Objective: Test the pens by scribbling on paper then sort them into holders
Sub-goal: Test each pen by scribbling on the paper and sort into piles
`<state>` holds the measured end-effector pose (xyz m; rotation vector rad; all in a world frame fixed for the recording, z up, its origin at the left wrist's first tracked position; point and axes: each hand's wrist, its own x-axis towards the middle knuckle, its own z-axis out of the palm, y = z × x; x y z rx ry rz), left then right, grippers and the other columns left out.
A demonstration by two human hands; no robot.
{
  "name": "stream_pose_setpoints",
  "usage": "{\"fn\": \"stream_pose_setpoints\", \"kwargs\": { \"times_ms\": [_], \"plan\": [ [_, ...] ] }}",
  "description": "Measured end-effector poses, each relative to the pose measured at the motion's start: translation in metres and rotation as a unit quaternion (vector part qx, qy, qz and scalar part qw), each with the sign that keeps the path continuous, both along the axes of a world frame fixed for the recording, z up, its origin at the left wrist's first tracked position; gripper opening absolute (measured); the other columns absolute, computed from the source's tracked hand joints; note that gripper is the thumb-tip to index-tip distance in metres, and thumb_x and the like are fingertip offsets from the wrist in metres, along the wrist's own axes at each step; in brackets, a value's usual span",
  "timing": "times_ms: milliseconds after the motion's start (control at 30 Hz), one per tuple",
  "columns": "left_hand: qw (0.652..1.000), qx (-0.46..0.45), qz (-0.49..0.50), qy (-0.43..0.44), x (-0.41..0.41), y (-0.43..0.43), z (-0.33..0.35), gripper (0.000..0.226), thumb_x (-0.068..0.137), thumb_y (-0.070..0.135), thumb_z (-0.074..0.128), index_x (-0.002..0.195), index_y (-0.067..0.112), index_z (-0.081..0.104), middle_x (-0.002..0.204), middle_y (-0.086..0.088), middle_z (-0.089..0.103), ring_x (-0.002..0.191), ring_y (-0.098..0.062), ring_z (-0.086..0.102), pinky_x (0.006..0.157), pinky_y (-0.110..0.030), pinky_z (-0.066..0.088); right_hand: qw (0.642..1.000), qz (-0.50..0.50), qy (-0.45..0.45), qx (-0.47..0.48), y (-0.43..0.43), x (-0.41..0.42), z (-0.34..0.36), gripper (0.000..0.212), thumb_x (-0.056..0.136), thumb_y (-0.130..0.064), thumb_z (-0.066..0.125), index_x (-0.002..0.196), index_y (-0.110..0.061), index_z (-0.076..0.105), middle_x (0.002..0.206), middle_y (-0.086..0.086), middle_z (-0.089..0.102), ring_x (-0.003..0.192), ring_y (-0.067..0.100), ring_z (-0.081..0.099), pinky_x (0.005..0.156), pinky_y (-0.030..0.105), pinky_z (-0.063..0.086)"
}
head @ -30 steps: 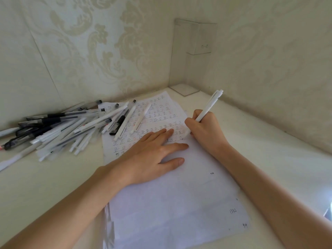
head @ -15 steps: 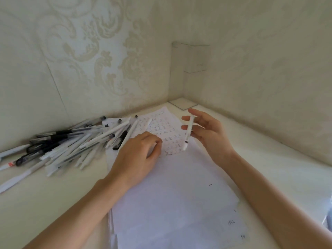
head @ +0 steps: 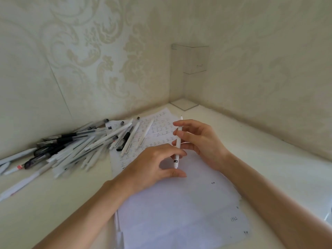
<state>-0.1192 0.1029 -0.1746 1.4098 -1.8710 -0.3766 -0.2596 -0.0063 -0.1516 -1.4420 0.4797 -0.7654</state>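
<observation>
My right hand [head: 201,141] holds a white pen [head: 178,146] nearly upright above the paper, tip pointing up and away, fingers wrapped loosely round its barrel. My left hand [head: 154,164] hovers just left of the pen's lower end, fingers curled and apart, thumb near the pen's bottom; I cannot tell if it touches the pen. A stack of white paper [head: 179,209] lies under both hands, its far part covered in rows of small written marks. A pile of white and black pens [head: 71,146] lies to the left.
A clear acrylic holder [head: 188,76] stands in the far corner against the patterned walls. Several pens from the pile overlap the paper's far left corner [head: 136,133]. A pale desk surface [head: 269,159] extends to the right.
My right hand stopped writing, lifted off the paper and turned the white pen end over end. My left hand lifted from flat on the paper and moved toward the pen.
</observation>
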Motion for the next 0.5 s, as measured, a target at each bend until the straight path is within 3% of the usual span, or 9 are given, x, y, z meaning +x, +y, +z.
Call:
{"fn": "stream_pose_setpoints", "kwargs": {
  "times_ms": [167,300,400,500],
  "plan": [
    [1.000,-0.002,0.010,-0.011,0.001,-0.001,-0.004,0.036,0.074,0.036,0.073,0.105,0.021,0.064,0.097,0.008,0.063,0.092,-0.001,0.056,0.084,-0.017,0.042,1.000,-0.008,0.005,-0.020,0.001,0.001,-0.002,0.020,0.087,-0.001,0.061,0.104,-0.010,0.067,0.084,0.004,0.064,0.072,0.022,0.068,0.064,0.024,0.054],
    [0.996,-0.012,0.042,-0.084,0.001,0.000,-0.001,0.038,0.085,0.047,0.056,0.116,0.024,0.053,0.107,0.010,0.056,0.098,-0.001,0.049,0.086,-0.016,0.037,0.999,-0.021,-0.006,-0.032,-0.001,0.004,-0.001,0.024,0.092,-0.005,0.056,0.112,-0.015,0.065,0.106,0.014,0.065,0.073,0.018,0.067,0.068,0.027,0.055],
    [0.982,-0.068,0.148,-0.100,0.009,0.004,0.005,0.033,0.088,0.046,0.042,0.105,0.022,0.054,0.097,0.009,0.055,0.090,-0.005,0.052,0.077,-0.022,0.041,0.998,-0.029,-0.002,-0.050,-0.004,0.002,-0.001,0.028,0.096,-0.013,0.051,0.121,-0.021,0.061,0.113,0.006,0.067,0.091,0.021,0.070,0.082,0.030,0.056],
    [0.948,-0.101,0.276,-0.123,0.025,0.008,0.009,0.014,0.092,0.026,0.046,0.094,0.017,0.056,0.087,0.004,0.058,0.079,-0.016,0.054,0.062,-0.026,0.039,0.994,-0.050,0.035,-0.095,-0.009,-0.003,-0.002,0.029,0.096,-0.015,0.050,0.123,-0.024,0.058,0.120,0.000,0.064,0.096,0.014,0.068,0.088,0.029,0.054]
  ]
}}
